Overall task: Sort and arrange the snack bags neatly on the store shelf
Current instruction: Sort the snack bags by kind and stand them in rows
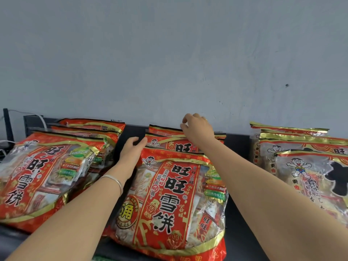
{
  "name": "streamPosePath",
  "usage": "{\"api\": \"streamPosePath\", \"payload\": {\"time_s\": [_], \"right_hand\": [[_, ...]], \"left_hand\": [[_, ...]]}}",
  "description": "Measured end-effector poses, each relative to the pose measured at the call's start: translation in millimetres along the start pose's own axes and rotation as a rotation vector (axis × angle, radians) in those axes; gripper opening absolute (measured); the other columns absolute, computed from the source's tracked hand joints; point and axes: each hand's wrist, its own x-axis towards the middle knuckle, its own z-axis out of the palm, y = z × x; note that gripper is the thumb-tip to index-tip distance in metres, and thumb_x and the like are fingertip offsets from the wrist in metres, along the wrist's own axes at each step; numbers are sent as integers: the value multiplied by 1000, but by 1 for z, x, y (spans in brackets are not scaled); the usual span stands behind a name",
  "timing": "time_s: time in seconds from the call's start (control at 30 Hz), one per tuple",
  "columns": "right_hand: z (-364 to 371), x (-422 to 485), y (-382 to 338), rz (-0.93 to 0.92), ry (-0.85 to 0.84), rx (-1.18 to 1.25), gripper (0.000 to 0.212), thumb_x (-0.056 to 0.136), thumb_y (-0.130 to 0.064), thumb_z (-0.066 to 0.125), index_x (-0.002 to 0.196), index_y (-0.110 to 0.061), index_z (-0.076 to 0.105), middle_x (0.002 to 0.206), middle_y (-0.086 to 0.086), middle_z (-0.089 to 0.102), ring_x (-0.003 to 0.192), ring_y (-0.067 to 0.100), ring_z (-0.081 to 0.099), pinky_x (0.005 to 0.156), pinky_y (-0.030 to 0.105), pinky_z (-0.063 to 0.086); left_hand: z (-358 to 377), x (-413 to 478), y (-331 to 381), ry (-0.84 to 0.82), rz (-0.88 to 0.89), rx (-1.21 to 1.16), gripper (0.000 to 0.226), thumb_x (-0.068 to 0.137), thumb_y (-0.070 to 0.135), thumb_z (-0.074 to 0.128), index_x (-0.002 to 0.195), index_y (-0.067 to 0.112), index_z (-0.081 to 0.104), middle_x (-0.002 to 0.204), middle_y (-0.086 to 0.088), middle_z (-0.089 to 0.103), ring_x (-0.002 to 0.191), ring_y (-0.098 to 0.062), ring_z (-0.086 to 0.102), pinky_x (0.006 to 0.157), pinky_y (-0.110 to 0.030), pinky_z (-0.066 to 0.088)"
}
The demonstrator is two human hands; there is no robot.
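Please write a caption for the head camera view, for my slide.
A person's left hand and right hand reach the top of the middle stack of red snack bags on a dark shelf.
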Motion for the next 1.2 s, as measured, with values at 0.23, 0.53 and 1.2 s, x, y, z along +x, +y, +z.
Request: {"api": "streamPosePath", "payload": {"time_s": [0.23, 0.53, 1.2], "right_hand": [[-1, -26, -26, -114, -211, -97, 37, 96, -43, 44, 73, -16, 57, 75, 0, 56, 79, 23, 59, 73, 35, 49], [-9, -46, -19, -220, -305, -326, 20, 93, -34, 56, 80, -21, 49, 79, -5, 53, 93, 23, 58, 100, 52, 31], [0, -56, 18, -26, -68, -29, 36, 99, -44, 41, 126, -23, 52, 128, 3, 56, 124, 28, 49, 108, 53, 29]], "left_hand": [[-15, -46, -11, -146, -188, 126, 85, 83, 46, 63, 150, 23, 15, 148, -10, 35, 130, -30, 40, 98, -41, 34], [8, -71, -18, -132, -209, -12, 62, 77, 48, 69, 123, 22, 36, 102, -9, 64, 84, -24, 67, 67, -36, 53], [17, -73, -28, -21, -81, 146, 72, 85, 52, 59, 140, 25, 22, 103, -1, 60, 85, -21, 66, 79, -39, 54]]}}
